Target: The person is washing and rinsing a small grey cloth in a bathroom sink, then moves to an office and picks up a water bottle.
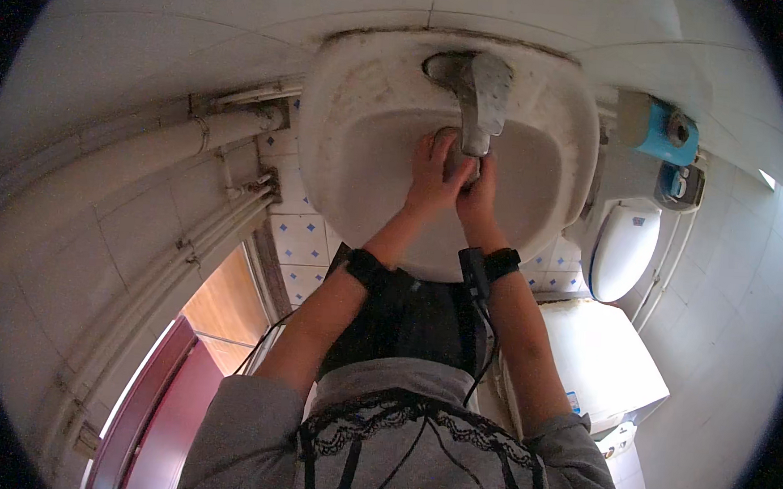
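Location: I am standing at a white sink [359, 184], with both forearms reaching over its near rim. The work sits inside the bowl, just below the grey metal tap [486, 98].

Item: one roundish, dark grey piece [456, 161] lies between my hands, low in the sink and partly hidden by the tap's spout. Its exact kind cannot be determined from this angle.

Condition of fingers: those of my left hand [430, 180] are bent over the left side of the piece, slightly parted, and holding it. Those of my right hand [477, 196] are drawn in narrow at its right edge, also holding; their tips are largely concealed. Whether water is running cannot be confirmed.

Wrists: a black band [368, 269] on the left; on the right, a second band [501, 264] with a small black device [474, 272] and its cable beside it. Both wrists are clear of the bowl's floor.

Assessment: I judge the step in hand to be two-handed handling of the piece beneath the spout. The next move calls for a steady right grip while the left fingers shift across the surface, keeping clear of the spout.
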A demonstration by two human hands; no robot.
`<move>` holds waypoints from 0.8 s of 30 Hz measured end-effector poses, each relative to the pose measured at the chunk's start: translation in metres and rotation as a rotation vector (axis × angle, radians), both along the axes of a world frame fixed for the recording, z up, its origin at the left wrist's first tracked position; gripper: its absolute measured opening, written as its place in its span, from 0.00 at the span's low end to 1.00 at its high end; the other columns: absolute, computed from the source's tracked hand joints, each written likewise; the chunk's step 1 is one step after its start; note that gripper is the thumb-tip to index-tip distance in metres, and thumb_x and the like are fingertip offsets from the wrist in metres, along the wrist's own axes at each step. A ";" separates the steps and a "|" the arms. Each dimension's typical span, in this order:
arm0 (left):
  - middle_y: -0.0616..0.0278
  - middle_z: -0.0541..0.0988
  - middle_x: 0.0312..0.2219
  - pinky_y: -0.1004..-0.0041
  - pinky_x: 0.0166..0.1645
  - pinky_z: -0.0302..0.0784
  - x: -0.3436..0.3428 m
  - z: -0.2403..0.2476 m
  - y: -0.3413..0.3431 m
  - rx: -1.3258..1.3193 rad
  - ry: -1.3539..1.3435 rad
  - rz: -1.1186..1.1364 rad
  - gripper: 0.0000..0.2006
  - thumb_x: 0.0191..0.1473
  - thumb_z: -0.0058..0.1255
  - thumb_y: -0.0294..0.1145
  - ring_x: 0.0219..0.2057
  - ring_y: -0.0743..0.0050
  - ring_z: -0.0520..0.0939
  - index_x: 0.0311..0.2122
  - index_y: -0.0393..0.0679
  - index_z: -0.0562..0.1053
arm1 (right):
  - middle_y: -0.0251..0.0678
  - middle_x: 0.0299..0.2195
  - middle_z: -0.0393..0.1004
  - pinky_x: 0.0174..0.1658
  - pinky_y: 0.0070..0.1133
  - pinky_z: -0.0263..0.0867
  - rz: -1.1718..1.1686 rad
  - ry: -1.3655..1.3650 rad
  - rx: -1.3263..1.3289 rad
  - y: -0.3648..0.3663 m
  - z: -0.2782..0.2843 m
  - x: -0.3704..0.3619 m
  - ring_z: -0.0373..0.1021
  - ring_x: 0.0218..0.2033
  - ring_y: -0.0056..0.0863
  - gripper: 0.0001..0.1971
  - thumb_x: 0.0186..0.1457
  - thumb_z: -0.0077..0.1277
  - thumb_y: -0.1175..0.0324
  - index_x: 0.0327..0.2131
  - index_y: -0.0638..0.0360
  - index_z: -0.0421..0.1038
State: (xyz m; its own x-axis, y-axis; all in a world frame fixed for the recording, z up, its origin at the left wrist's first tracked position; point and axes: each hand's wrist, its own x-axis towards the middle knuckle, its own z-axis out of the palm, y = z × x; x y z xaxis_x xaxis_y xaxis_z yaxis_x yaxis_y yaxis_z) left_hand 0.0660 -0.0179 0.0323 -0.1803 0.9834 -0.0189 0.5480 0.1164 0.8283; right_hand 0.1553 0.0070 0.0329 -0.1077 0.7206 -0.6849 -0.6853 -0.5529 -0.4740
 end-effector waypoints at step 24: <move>0.54 0.74 0.28 0.66 0.26 0.71 -0.007 0.027 0.024 -0.223 0.239 0.089 0.23 0.38 0.45 0.51 0.22 0.57 0.75 0.36 0.44 0.70 | 0.36 0.32 0.67 0.36 0.28 0.61 -0.031 -0.150 -0.244 0.035 0.008 -0.029 0.65 0.33 0.31 0.18 0.53 0.29 0.57 0.38 0.59 0.62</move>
State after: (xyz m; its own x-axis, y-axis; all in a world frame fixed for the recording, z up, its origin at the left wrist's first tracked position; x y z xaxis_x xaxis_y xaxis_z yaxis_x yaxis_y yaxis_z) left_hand 0.0593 0.0057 0.0589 -0.2909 0.9399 -0.1788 0.7033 0.3368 0.6260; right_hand 0.1262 0.0425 0.0408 0.0276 0.5338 -0.8452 -0.6361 -0.6428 -0.4268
